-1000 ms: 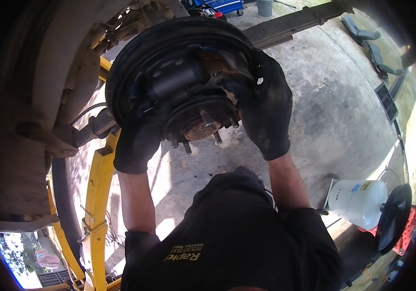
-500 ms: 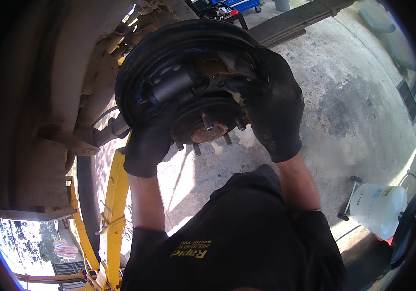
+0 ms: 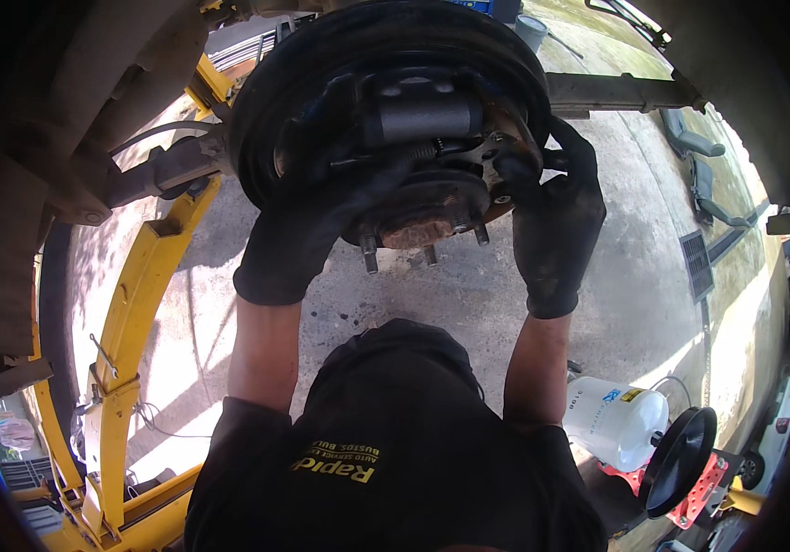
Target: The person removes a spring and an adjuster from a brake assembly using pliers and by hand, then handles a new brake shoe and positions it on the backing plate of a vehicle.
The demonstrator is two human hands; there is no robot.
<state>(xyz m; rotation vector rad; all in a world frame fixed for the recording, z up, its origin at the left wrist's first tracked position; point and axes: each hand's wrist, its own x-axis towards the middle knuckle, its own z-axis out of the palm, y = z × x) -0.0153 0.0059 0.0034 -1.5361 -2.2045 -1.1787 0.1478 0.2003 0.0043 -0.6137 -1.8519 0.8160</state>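
Note:
In front of me is a drum brake assembly, its round black backing plate (image 3: pixel 386 41) facing me. A grey wheel cylinder (image 3: pixel 422 118) sits near its top, with a coil spring (image 3: pixel 424 150) and rod just below. My right hand (image 3: pixel 556 221), in a black glove, grips the rusty-edged brake shoe (image 3: pixel 516 129) at the right, thumb in front and fingers round the outer edge. My gloved left hand (image 3: pixel 307 225) reaches into the left side, below the wheel cylinder. Its fingertips blend into dark parts, so what they hold is hidden. Between the hands is the rusty hub (image 3: pixel 416 233) with threaded studs.
A yellow stand (image 3: pixel 151 267) rises at the left beside the axle parts. A leaf spring (image 3: pixel 625 90) extends to the right behind the brake. On the concrete floor, at the lower right, are a white tank (image 3: pixel 620 419) and a black round lid-like disc (image 3: pixel 678 460).
My view has turned, so the brake sits higher and more level. My left hand has moved inward under the wheel cylinder; my right hand has shifted down the brake's right edge.

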